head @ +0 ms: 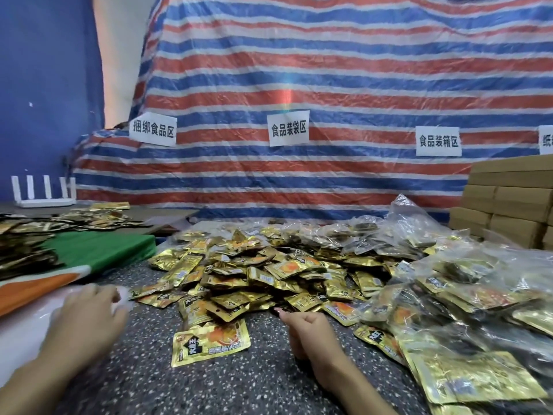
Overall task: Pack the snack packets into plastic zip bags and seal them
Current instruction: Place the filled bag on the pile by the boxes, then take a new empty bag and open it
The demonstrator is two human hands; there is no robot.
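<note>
A big heap of gold snack packets (254, 274) lies across the middle of the speckled table (143, 381). One packet (209, 341) lies apart, flat, between my hands. My left hand (89, 320) rests on a stack of empty clear zip bags (27, 327) at the left, its fingertips blurred over the top bag. My right hand (308, 330) sits at the near edge of the heap with fingers curled under and one fingertip touching the packets; I see nothing in it. Filled clear zip bags (466, 307) are piled at the right.
A green and orange cloth (98, 250) and another spread of packets (27, 244) lie at the left. Brown cardboard boxes (508, 211) are stacked at the back right. A striped tarp (299, 85) with paper labels forms the back wall. A white router (42, 194) stands far left.
</note>
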